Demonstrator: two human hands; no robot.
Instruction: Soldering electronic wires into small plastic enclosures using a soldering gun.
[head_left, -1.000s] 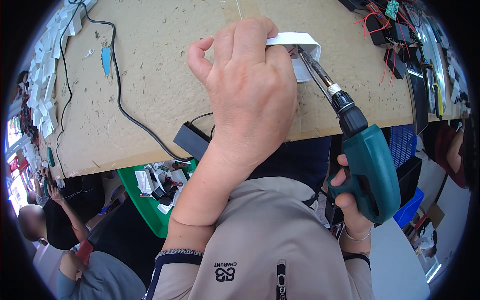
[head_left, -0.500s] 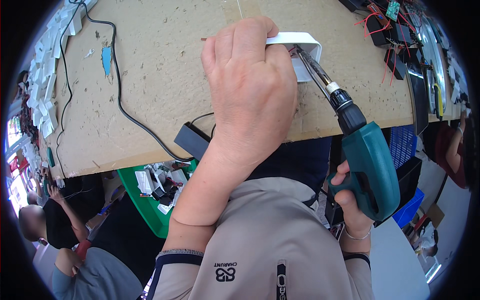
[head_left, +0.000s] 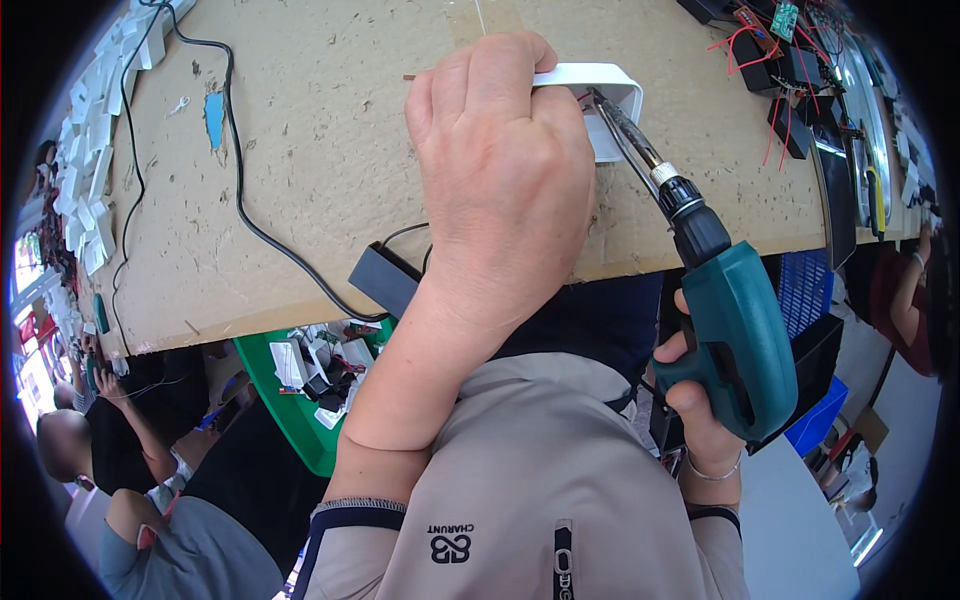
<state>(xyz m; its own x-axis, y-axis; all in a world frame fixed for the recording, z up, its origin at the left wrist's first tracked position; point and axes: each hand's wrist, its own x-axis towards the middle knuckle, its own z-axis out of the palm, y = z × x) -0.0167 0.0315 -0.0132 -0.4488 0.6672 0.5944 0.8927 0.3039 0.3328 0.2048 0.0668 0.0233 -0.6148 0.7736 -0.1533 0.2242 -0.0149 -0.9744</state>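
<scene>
My left hand [head_left: 505, 170] is closed around a white plastic housing [head_left: 610, 78] at the far middle of the table, covering most of it. In my right hand [head_left: 697, 405] is a green soldering gun [head_left: 748, 330], gripped by its handle. Its metal tip and a thin tube beside it reach into the housing's open end, where a bit of red wire shows. What the tip touches inside cannot be made out. A thin brown strip [head_left: 409, 77] sticks out beyond my left fingers. Near my left wrist lies a black box [head_left: 385, 280] with a thin cable.
A black cable [head_left: 238, 190] curves over the cardboard-covered table [head_left: 320, 130]. White housings [head_left: 90, 190] are piled at the left; black parts with red wires [head_left: 765, 65] lie far right. A green bin [head_left: 315, 445] of parts stands below the table edge. Co-workers [head_left: 190, 540] sit at both sides.
Both hands stay nearly in place. My right fingers have shifted slightly on the handle, and the soldering gun's body has moved a little to the left.
</scene>
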